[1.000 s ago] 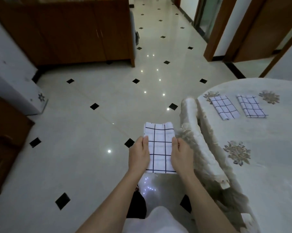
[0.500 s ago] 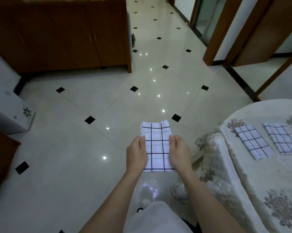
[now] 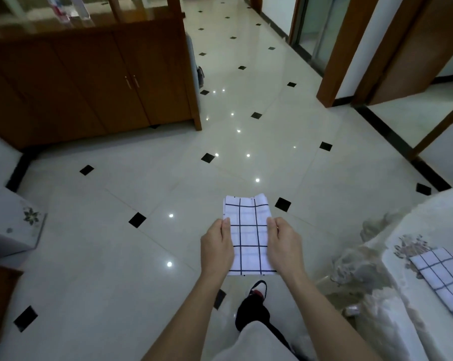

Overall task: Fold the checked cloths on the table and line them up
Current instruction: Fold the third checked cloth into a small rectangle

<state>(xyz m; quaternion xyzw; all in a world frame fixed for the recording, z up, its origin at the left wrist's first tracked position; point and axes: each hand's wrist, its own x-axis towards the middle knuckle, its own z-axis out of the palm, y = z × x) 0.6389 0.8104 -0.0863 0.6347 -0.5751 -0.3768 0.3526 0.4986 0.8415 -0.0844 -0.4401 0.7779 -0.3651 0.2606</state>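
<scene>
I hold a folded white cloth with dark checks flat in the air above the floor, in front of me. My left hand grips its left edge and my right hand grips its right edge, thumbs on top. The far end of the cloth curls up slightly. A second folded checked cloth lies on the table at the right edge of the view, partly cut off by the frame.
The table's cream floral cover hangs in folds at my right. A brown wooden cabinet stands at the far left, a white patterned box at the left. Glossy tiled floor lies ahead; doorways open at the far right.
My view has swung left and away from the table, so only one cloth on it still shows. Both hands keep the same grip on the folded cloth.
</scene>
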